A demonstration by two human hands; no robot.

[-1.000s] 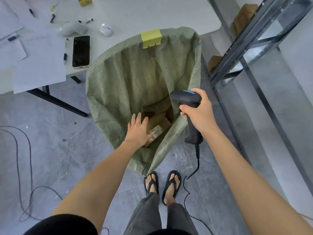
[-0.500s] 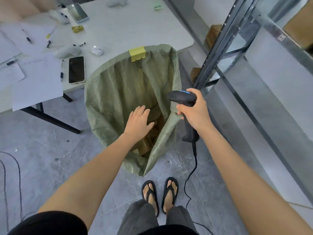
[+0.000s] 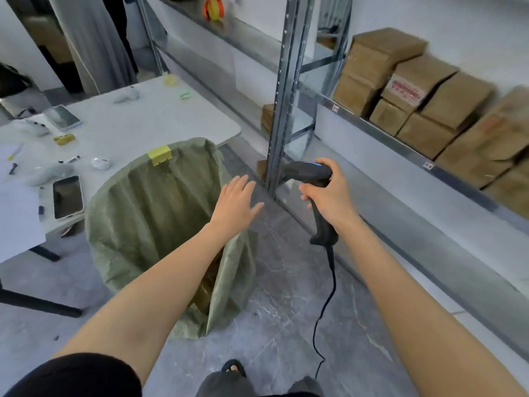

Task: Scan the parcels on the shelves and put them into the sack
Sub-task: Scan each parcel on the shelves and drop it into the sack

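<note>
A green woven sack (image 3: 148,224) stands open on the floor, clipped to the table edge by a yellow clip (image 3: 159,155). A brown parcel (image 3: 206,290) shows low inside it, partly hidden by my left forearm. My left hand (image 3: 236,206) hovers above the sack's right rim with fingers spread and holds nothing. My right hand (image 3: 329,196) grips a black corded barcode scanner (image 3: 310,174), held near the shelf's upright post. Several brown cardboard parcels (image 3: 420,101) are stacked on the metal shelf (image 3: 380,130) at the right.
A white table (image 3: 137,124) at the left carries phones (image 3: 67,196), papers, pens and a mouse. The shelf post (image 3: 282,93) stands just beyond the scanner. More boxes sit on the lower shelf behind it. The scanner's cable (image 3: 323,310) hangs to the grey floor.
My left hand has come up out of the sack, leaving the parcel inside, and now sits over the rim. My view has swung up toward the shelf; the scanner stays gripped.
</note>
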